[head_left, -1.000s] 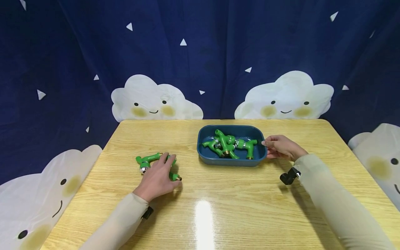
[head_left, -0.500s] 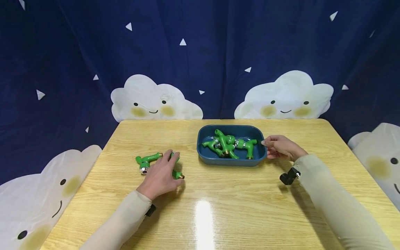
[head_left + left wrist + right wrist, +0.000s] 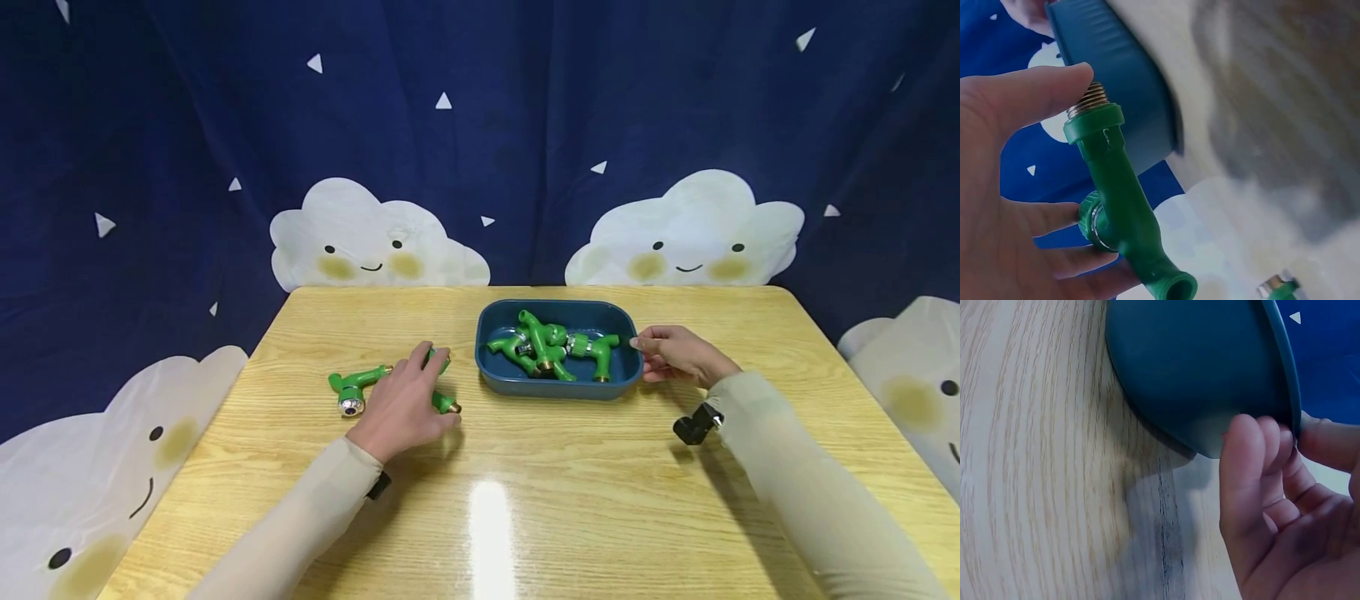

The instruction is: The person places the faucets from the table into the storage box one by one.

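Observation:
My left hand grips a green tap with a threaded brass end. In the left wrist view the thumb presses the threaded end and the fingers lie behind the tap's body. The hand is left of the blue bin in the head view. My right hand pinches the bin's right rim between thumb and fingers; the right wrist view shows the thumb at the rim. Inside the bin lie several green taps, piled over one another. Another green tap rests on the table left of my left hand.
The wooden table has its far edge against a dark blue curtain with white clouds and triangles. Black wrist mounts sit by both sleeves.
My left hand has moved to the right and slightly away from me, carrying the tap off from the one left on the table. My right hand and the bin have stayed in place.

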{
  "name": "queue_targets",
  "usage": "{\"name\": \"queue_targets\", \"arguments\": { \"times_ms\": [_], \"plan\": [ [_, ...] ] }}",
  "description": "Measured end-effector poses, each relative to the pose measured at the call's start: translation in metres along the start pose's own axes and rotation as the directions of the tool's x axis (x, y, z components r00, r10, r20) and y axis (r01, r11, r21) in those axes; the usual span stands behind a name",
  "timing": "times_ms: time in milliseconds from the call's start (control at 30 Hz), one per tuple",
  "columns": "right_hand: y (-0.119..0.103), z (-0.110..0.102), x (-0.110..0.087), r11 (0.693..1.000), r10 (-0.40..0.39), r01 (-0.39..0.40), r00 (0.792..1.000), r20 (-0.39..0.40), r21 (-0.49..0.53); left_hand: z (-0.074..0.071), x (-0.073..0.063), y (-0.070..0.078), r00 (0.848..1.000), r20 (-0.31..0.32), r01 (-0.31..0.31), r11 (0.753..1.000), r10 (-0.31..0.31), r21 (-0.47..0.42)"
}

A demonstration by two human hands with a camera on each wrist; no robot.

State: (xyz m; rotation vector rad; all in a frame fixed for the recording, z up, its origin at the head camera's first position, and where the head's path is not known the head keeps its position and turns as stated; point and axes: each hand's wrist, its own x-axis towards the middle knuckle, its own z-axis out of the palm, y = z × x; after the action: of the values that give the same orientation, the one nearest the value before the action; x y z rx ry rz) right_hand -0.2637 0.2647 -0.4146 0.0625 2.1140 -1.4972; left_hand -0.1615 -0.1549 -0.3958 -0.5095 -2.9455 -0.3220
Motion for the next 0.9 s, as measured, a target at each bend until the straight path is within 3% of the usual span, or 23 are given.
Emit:
{"name": "queue_targets", "arguments": {
  "times_ms": [200,300,500,733,900],
  "plan": [
    [0.001,-0.001,-0.001,1.000,0.001,-0.001,1.000,0.002,0.017,-0.006,0.010,0.006,0.999,0.001,-0.034,0.999,0.034,0.007],
    [0.000,0.000,-0.002,1.000,0.000,0.000,1.000,0.007,0.020,-0.008,0.013,0.006,0.995,-0.007,-0.097,0.995,0.097,0.037],
    [-0.002,0.001,-0.002,1.000,0.000,-0.001,1.000,0.005,0.009,-0.010,0.020,0.008,0.972,-0.037,-0.223,0.964,0.230,0.142],
    [-0.002,0.001,-0.002,1.000,0.004,-0.004,1.000,0.008,0.010,-0.015,0.028,0.014,0.946,-0.075,-0.288,0.924,0.316,0.253],
    [0.000,0.001,-0.001,1.000,0.003,-0.003,1.000,0.006,0.014,-0.016,0.034,0.016,0.931,-0.100,-0.312,0.906,0.352,0.285]
  ]
}}
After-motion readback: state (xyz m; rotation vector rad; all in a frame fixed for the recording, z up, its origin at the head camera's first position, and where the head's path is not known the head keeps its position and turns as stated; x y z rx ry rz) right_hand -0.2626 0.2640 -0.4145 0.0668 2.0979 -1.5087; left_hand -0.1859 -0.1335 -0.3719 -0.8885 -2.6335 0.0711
